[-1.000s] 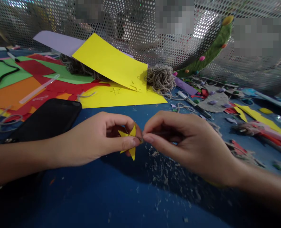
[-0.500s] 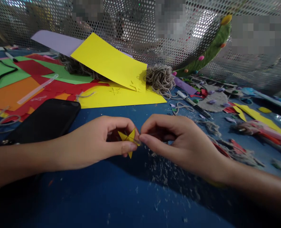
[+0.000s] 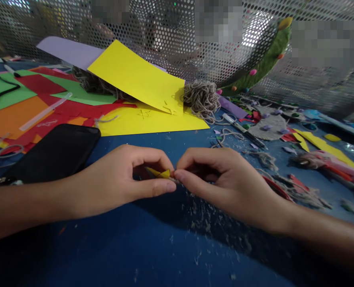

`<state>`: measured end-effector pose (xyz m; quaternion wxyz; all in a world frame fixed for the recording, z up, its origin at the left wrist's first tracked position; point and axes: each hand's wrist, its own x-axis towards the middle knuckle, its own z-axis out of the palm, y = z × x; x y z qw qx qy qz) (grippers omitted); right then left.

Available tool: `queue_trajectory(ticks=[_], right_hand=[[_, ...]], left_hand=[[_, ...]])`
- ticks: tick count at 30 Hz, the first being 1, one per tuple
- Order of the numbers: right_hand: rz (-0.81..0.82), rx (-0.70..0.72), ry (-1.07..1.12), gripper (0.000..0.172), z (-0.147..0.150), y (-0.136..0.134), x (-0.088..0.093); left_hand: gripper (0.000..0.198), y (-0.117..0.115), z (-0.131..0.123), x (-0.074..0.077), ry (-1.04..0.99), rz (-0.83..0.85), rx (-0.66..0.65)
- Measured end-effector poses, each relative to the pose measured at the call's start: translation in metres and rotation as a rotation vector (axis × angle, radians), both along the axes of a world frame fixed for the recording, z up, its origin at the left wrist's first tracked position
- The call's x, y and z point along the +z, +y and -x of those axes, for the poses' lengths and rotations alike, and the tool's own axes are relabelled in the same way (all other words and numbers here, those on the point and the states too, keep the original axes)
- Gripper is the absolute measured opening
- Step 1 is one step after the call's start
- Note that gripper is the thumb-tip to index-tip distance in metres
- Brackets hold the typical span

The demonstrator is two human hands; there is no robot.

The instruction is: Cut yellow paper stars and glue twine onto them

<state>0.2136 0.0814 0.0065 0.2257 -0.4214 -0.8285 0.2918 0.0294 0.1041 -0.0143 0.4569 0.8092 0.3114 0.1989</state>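
My left hand [image 3: 126, 175] pinches a small yellow paper star [image 3: 159, 173] between thumb and fingers. The star is tilted, with only part of it showing above the thumb; the rest is hidden. My right hand [image 3: 221, 179] is closed in a pinch at the star's right side, its fingertips meeting those of my left hand. Something thin and pale shows between the fingertips, too small to name. Both hands are held over the blue table [image 3: 111, 251].
A black phone [image 3: 57, 149] lies left, beside colored paper. A bent yellow sheet [image 3: 135, 75] leans behind the hands, near a tangle of grey yarn [image 3: 202, 99]. On the right are a marker [image 3: 245, 131], yarn scraps and a pink-handled tool [image 3: 329, 161]. Metal mesh [image 3: 171, 36] stands behind.
The star has tilted, and its lower point no longer shows below my left thumb. My hands have drawn slightly closer together at the fingertips.
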Motion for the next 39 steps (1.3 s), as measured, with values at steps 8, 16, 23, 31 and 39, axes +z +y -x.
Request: queue_trajectory(ticks=[8,16,23,31,39], right_hand=[[0.007,-0.016,0.006,0.018,-0.001,0.001,-0.002],[-0.036,-0.011,-0.01,0.019,0.0,0.002,-0.005],[-0.403,0.083,-0.153,0.01,-0.004,0.001,-0.005],[-0.935,0.245,-0.463,0.029,-0.004,-0.005,0.003],[-0.929,0.258,-0.39,0.033,-0.004,-0.01,0.005]], left_hand=[[0.005,-0.003,-0.002,0.004,-0.126,0.033,0.063],[0.003,0.001,-0.001,0.005,-0.223,0.198,0.112],[0.007,0.007,-0.002,0.006,-0.232,0.272,0.132],[0.009,0.007,-0.002,0.004,-0.198,0.262,0.186],[0.009,0.003,-0.004,-0.002,-0.093,0.328,0.124]])
